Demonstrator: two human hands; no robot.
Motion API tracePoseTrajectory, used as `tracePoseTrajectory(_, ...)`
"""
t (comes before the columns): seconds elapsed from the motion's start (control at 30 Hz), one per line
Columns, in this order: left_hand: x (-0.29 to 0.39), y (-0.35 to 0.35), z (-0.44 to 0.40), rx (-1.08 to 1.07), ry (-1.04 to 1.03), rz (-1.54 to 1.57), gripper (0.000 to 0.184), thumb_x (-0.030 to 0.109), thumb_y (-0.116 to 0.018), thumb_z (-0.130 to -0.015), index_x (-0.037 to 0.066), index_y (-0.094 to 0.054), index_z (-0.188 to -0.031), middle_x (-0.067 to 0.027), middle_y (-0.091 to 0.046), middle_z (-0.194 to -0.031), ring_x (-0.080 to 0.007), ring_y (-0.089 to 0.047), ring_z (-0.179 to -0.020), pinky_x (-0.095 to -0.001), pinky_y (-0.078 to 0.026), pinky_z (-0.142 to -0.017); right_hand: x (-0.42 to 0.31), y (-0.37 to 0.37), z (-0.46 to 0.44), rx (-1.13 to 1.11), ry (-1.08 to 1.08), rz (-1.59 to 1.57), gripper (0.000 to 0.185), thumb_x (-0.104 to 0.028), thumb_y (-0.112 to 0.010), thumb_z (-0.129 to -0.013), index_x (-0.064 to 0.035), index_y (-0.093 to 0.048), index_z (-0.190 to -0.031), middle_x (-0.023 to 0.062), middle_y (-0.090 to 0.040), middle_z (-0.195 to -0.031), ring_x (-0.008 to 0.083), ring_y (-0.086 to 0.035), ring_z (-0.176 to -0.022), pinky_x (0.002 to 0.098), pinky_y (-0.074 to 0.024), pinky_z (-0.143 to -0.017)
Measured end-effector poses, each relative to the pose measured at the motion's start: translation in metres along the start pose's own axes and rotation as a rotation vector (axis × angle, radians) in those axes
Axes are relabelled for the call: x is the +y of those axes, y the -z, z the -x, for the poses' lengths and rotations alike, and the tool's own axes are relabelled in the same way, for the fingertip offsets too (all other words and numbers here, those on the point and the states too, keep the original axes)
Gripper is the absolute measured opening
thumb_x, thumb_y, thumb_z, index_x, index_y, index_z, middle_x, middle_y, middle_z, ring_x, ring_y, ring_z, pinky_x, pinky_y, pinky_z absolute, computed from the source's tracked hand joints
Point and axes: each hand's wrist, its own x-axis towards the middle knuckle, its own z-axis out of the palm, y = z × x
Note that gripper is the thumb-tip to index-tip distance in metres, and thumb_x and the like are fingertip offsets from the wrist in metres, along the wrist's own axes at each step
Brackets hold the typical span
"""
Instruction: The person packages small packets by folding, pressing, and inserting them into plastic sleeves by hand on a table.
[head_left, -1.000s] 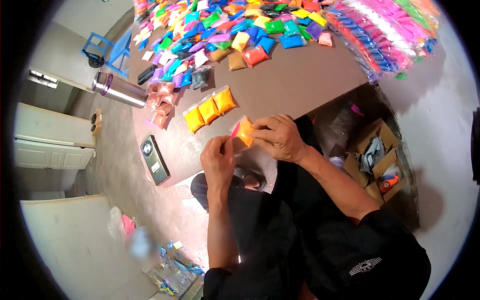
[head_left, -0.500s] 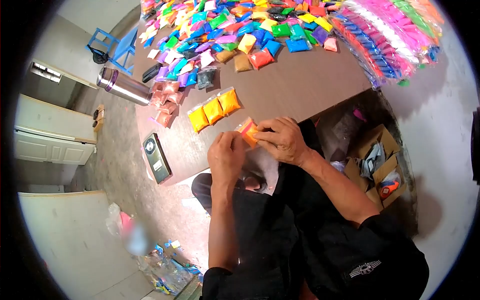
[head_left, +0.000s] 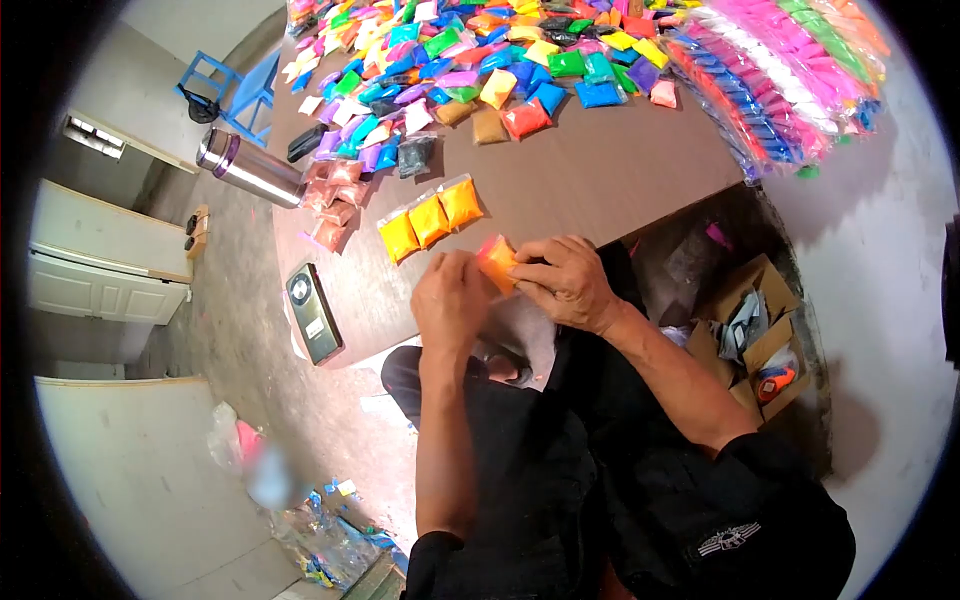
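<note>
Above my lap, by the table's near edge, is a small clear packet of orange material (head_left: 497,266) with a reddish strip along its top. My right hand (head_left: 568,284) pinches its right side between thumb and fingers. At the packet's left edge my left hand (head_left: 445,300) is closed; its fingertips are partly hidden, and they appear to grip the edge. Just beyond both hands lie three yellow-orange packets (head_left: 429,221) side by side on the brown table (head_left: 580,190).
Many coloured packets (head_left: 480,75) cover the far table, beside long bagged rows (head_left: 760,80) at right. Left are a phone (head_left: 314,314), a steel flask (head_left: 250,168) and brownish-pink packets (head_left: 334,195). An open cardboard box (head_left: 765,330) stands below right.
My left hand has shifted slightly up and left along the packet's edge. The packet has turned a little, and its reddish strip shows less. My right hand keeps its pinch.
</note>
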Motion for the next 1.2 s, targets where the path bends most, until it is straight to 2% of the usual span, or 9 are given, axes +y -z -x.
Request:
tracePoseTrajectory(0.17,-0.014,0.011,0.010,0.063,0.060,0.116,0.008,0.006,-0.072,-0.092,0.000,-0.072,-0.097,-0.0184,-0.071,-0.086,-0.0359,-0.070,-0.076,-0.0405,-0.056,-0.071,0.000,0.000,0.001,0.010,-0.019,0.001,0.018,-0.013,-0.079,-0.084,-0.0118,-0.074,-0.101,0.0037,-0.072,-0.105,0.0256,-0.069,-0.091,0.0404,-0.0506,-0.079)
tracePoseTrajectory(0.27,-0.012,0.013,0.020,0.119,0.233,0.379,0.008,0.005,-0.073,-0.094,-0.002,-0.073,-0.098,-0.0123,-0.069,-0.078,-0.0178,-0.065,-0.068,-0.0315,-0.053,-0.067,-0.007,-0.005,-0.003,0.112,-0.121,-0.018,0.017,-0.015,-0.079,-0.087,-0.0099,-0.073,-0.102,0.0047,-0.073,-0.099,0.0270,-0.070,-0.087,0.0403,-0.0508,-0.080)
tracePoseTrajectory(0.4,-0.003,0.007,0.021,0.153,0.254,0.375,0.010,0.007,-0.073,-0.095,-0.003,-0.073,-0.099,-0.0104,-0.069,-0.077,-0.0134,-0.063,-0.068,-0.0295,-0.052,-0.067,-0.011,-0.008,-0.003,0.190,-0.191,-0.028,0.019,-0.015,-0.079,-0.087,-0.0096,-0.073,-0.105,0.0053,-0.074,-0.093,0.0292,-0.070,-0.085,0.0410,-0.0512,-0.079)
tracePoseTrajectory(0.47,0.009,0.002,0.017,0.127,0.199,0.377,0.015,0.009,-0.072,-0.099,-0.005,-0.074,-0.104,-0.0031,-0.068,-0.080,-0.0083,-0.058,-0.072,-0.0250,-0.049,-0.067,-0.016,-0.002,-0.007,0.230,-0.247,0.042,0.023,-0.013,-0.079,-0.085,-0.0103,-0.073,-0.106,0.0048,-0.074,-0.090,0.0293,-0.070,-0.086,0.0398,-0.0518,-0.078)
tracePoseTrajectory(0.73,0.023,-0.034,0.002,0.075,0.008,0.336,0.012,0.007,-0.074,-0.096,-0.003,-0.073,-0.101,-0.0113,-0.071,-0.082,-0.0150,-0.065,-0.071,-0.0286,-0.053,-0.068,-0.008,0.021,0.001,0.263,-0.295,0.208,0.028,-0.011,-0.080,-0.082,-0.0086,-0.074,-0.110,0.0082,-0.068,-0.104,0.0294,-0.067,-0.093,0.0422,-0.0541,-0.083)
tracePoseTrajectory(0.8,0.030,-0.034,0.002,0.057,0.003,0.298,0.006,0.006,-0.074,-0.091,0.001,-0.071,-0.092,-0.0186,-0.070,-0.085,-0.0369,-0.070,-0.075,-0.0415,-0.055,-0.068,-0.005,0.023,-0.003,0.266,-0.209,0.187,0.025,-0.013,-0.081,-0.082,-0.0111,-0.076,-0.106,0.0047,-0.067,-0.103,0.0266,-0.067,-0.092,0.0406,-0.0531,-0.082)
tracePoseTrajectory(0.93,0.028,-0.029,-0.005,0.031,-0.021,0.228,0.005,0.006,-0.072,-0.092,0.001,-0.071,-0.092,-0.0183,-0.070,-0.085,-0.0375,-0.070,-0.076,-0.0422,-0.055,-0.069,0.003,0.015,-0.003,0.177,-0.155,0.176,0.020,-0.016,-0.082,-0.082,-0.0138,-0.076,-0.101,0.0008,-0.067,-0.103,0.0240,-0.066,-0.092,0.0396,-0.0510,-0.082)
tracePoseTrajectory(1.0,0.021,-0.026,-0.012,0.046,-0.043,0.149,0.009,0.005,-0.075,-0.093,-0.003,-0.073,-0.095,-0.0175,-0.074,-0.087,-0.0273,-0.072,-0.073,-0.0352,-0.057,-0.069,0.003,0.014,-0.001,0.150,-0.162,0.204,0.017,-0.018,-0.082,-0.082,-0.0152,-0.075,-0.098,-0.0019,-0.068,-0.102,0.0225,-0.066,-0.092,0.0393,-0.0488,-0.083)
tracePoseTrajectory(1.2,0.007,-0.020,-0.022,0.060,-0.025,0.069,0.009,0.006,-0.075,-0.092,-0.002,-0.075,-0.096,-0.0170,-0.075,-0.088,-0.0281,-0.071,-0.074,-0.0357,-0.056,-0.071,0.006,0.015,0.000,0.141,-0.185,0.147,0.019,-0.014,-0.083,-0.080,-0.0141,-0.076,-0.098,-0.0019,-0.069,-0.103,0.0229,-0.067,-0.092,0.0387,-0.0483,-0.082)
